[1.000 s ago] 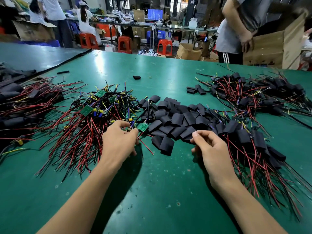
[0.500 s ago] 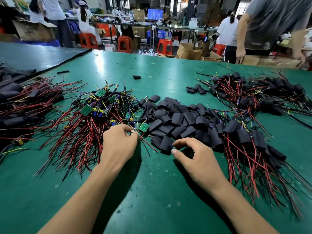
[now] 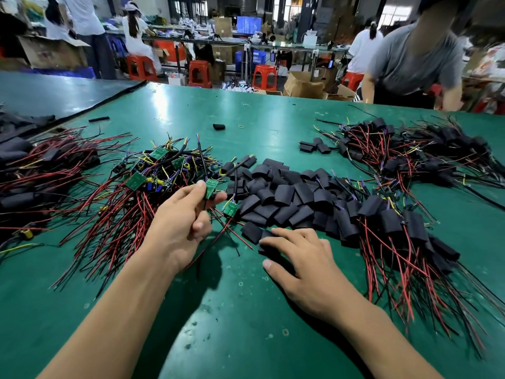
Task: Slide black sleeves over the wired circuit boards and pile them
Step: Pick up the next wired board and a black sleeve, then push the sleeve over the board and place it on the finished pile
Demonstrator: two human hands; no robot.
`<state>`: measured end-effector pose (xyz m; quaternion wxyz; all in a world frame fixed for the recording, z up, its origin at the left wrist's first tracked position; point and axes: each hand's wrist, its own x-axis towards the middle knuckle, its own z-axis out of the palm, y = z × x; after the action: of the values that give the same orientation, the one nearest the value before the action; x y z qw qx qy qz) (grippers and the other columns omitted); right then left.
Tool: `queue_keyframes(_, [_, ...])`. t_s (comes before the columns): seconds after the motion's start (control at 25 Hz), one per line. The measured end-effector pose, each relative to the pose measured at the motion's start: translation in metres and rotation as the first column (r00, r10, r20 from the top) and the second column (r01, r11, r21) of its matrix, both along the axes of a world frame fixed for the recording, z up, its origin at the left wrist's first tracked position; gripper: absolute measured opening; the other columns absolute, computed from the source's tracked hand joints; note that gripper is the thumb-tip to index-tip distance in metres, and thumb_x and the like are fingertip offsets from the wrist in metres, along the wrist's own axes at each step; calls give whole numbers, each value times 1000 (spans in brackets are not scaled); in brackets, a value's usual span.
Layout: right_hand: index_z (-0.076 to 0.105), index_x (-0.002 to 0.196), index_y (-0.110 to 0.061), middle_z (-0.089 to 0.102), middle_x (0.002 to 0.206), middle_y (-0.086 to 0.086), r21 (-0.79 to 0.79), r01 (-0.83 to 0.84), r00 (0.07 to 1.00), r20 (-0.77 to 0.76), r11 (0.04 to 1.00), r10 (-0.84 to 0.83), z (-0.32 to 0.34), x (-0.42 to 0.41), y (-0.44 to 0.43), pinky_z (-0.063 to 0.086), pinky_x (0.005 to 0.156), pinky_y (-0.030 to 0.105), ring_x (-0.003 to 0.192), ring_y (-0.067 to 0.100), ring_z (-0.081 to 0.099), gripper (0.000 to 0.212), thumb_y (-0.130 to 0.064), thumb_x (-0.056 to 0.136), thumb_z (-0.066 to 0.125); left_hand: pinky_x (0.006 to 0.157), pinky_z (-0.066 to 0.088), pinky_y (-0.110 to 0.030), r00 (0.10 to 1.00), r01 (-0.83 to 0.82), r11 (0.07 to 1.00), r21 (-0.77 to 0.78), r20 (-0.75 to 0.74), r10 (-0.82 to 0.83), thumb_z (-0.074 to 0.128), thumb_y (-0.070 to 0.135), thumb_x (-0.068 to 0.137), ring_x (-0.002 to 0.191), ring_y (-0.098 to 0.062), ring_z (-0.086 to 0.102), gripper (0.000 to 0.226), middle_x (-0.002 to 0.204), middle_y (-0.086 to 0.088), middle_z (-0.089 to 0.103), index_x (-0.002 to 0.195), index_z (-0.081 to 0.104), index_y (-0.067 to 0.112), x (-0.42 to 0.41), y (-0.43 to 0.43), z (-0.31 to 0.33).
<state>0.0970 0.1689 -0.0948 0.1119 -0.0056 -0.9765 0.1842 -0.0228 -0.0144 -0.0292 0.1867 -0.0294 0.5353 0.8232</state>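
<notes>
Seemingly midway: a sleeved pile (image 3: 396, 222) lay right; left hand (image 3: 177, 225) pinched one bare green wired circuit board (image 3: 211, 188), right hand (image 3: 308, 269) spread, touching a flat black sleeve (image 3: 254, 232).

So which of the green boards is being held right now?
The board pinched in the left grip. The other boards lie loose: one right beside it against the sleeves, the rest in the wire pile.

Bright overhead light leaves white glare streaks on the far green bench (image 3: 175, 105). Soft shadows pool under both forearms. Wide-angle bending curves the edges; wire ends at lower right smear.
</notes>
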Motion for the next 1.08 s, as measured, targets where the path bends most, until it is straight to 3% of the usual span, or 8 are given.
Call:
queue_keyframes(0.12, [65,106,-36,56,119,-23,-104,57,996,-62,993,-63,4,0,2,24,91,28,117,7,41,29,-54,87,51,28,19,-12,949,232,929,289,144,-282,48,27,97,23,-4,29,23,89,-2,75,95,55,5,0,-5,6])
queue_keyframes(0.28, [63,83,-34,61,101,-18,-216,157,982,-69,964,-176,8,0,8,32,90,33,104,10,48,12,-43,83,71,32,27,-10,891,397,830,391,54,-451,49,19,89,30,-3,36,31,109,0,73,114,61,5,11,0,4])
queue_keyframes(0.44, [64,86,-31,62,96,-11,-238,247,965,-27,939,-261,12,0,14,45,90,38,97,17,55,17,-35,77,77,43,41,-14,906,420,874,245,-69,-417,64,12,79,44,-5,47,34,115,-8,72,113,67,12,18,10,-2])
queue_keyframes(0.56, [65,110,-27,63,109,-6,-233,295,953,8,927,-302,13,1,16,46,96,40,104,20,53,32,-27,78,69,45,47,-18,919,384,919,86,-129,-372,73,12,70,48,-10,53,41,98,-7,74,110,70,19,18,13,-7])
queue_keyframes(0.68, [62,124,-27,62,123,-6,-210,305,952,34,929,-305,16,5,17,43,102,39,112,17,49,48,-32,77,60,46,49,-21,930,310,949,-57,-186,-316,81,17,62,48,-13,55,47,79,0,65,108,72,18,19,16,-12])
queue_keyframes(0.8, [62,127,-31,60,128,-11,-149,337,942,47,930,-334,19,5,15,40,104,35,117,14,48,55,-47,75,53,42,47,-21,956,194,965,-179,-187,-227,80,22,71,44,-15,54,29,74,-4,61,98,74,15,19,19,-17])
queue_keyframes(0.88, [63,124,-31,58,123,-9,-112,359,933,47,927,-356,20,4,14,40,101,35,116,16,49,52,-56,78,60,40,44,-19,957,128,945,-301,-214,-197,77,22,81,42,-15,55,18,67,-9,58,93,71,9,19,22,-21])
queue_keyframes(1.08, [64,123,-26,65,115,-1,-223,372,926,21,901,-377,22,4,19,45,96,30,110,20,58,45,-33,80,76,49,56,-25,970,180,948,-263,-112,-215,70,13,90,54,-24,69,21,74,-16,68,99,65,-5,21,25,-25])
